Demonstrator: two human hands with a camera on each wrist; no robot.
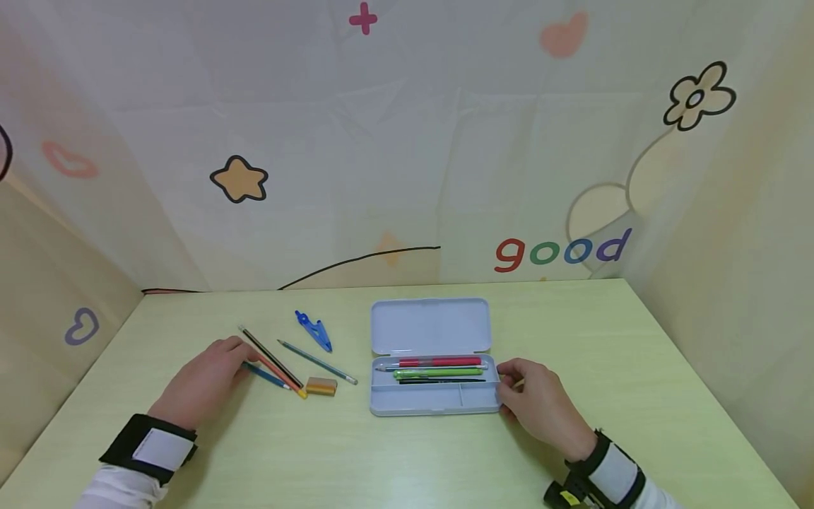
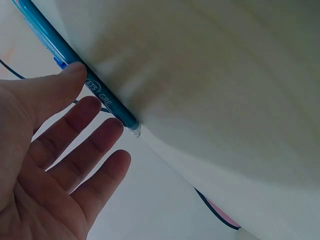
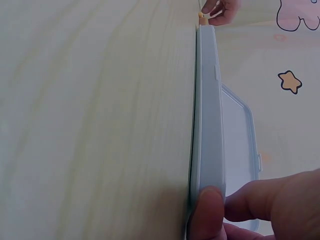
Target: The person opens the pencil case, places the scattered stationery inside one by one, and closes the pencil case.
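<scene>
Plastic pencil case [image 1: 413,401]: right hand [image 1: 543,405], fingers clamped on its end. Blue pen [image 2: 56,41]: left hand [image 1: 203,378] touching, grip unclear; likely pick-up step, next needing firm pinch.

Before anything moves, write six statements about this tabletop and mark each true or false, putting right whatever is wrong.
1. The right hand grips the right end of the pencil case. True.
2. The lid is closed. False: the lid stands open.
3. The left hand touches the blue pen. True.
4. The blue tool lies in the pencil case. False: the blue tool lies on the table, left of the pencil case.
5. The red pen lies outside the pencil case. False: the red pen is inside.
6. The green pen lies nearer the person than the red pen. True.
</scene>
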